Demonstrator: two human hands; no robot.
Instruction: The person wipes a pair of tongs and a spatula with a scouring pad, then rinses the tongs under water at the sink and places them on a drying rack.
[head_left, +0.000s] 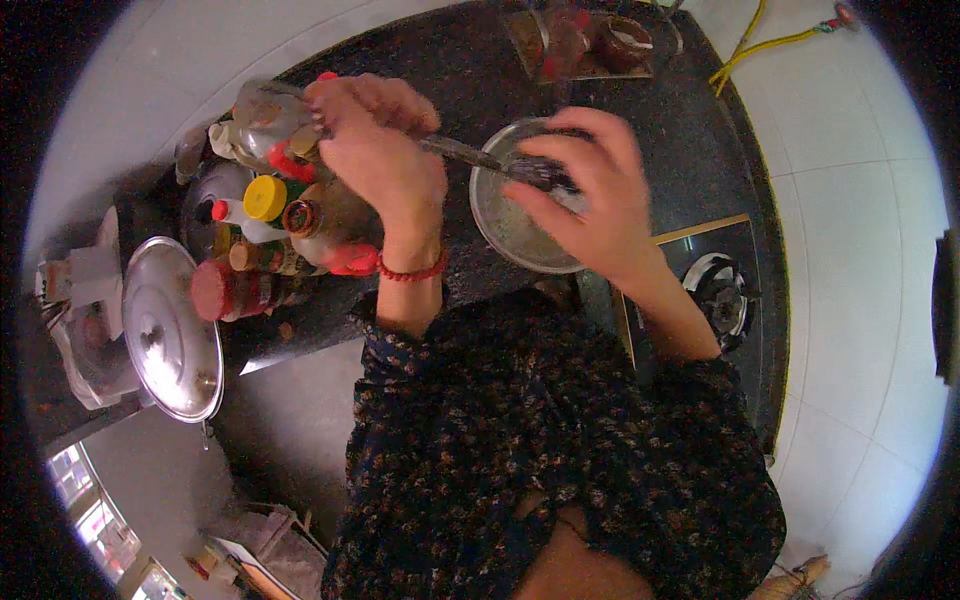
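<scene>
My left hand (386, 139), with a red bead bracelet (412, 274) on its wrist, grips a long metal utensil (465, 152). The utensil slants down to the right and ends in a dark, ribbed part (534, 172). Curled around that ribbed end are the thumb and fingers of my right hand (600, 184). Blur hides the exact kind of utensil and part of the contact. Below the right hand stands a round metal basin (506, 232), its inside partly covered by the fingers. Small tine-like points show at the left edge of my left hand.
Bottles and jars crowd the counter at left, among them a yellow-capped bottle (265, 198) and a red-lidded jar (217, 290). A metal pot lid (161, 337) stands farther left. A gas burner (720, 296) lies at right. A tray (589, 71) with a brown jar sits at the back.
</scene>
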